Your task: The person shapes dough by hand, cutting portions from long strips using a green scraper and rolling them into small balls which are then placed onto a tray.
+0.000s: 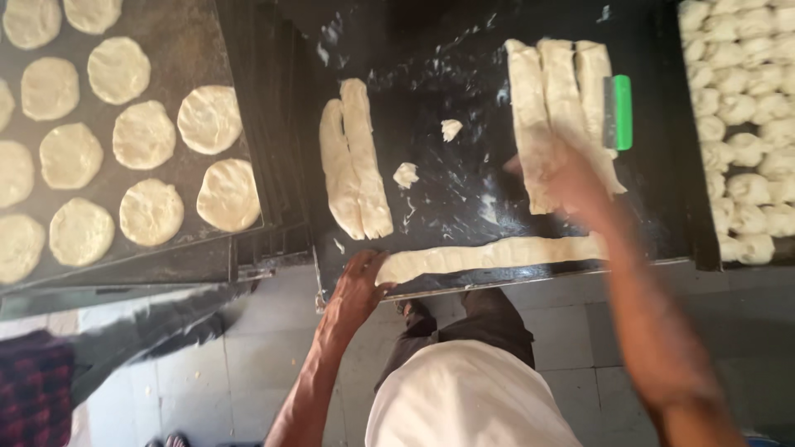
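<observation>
A long strip of dough [489,255] lies along the near edge of the black worktop [464,174]. My left hand [358,285] rests on the strip's left end at the counter edge, fingers curled over it. My right hand [571,178] is blurred above the worktop, over the near end of three thick dough strips [559,99] at the right, its fingers spread and empty. A scraper with a green handle [618,112] lies beside those strips. Two more dough strips [354,161] lie at the left, with two small scraps [451,128] between.
A stack of dark baking trays [273,124] at the left carries several flat round dough discs [145,132]. At the far right a tray holds several small dough lumps [745,108]. Below the counter are a tiled floor [273,348] and my white apron [468,397].
</observation>
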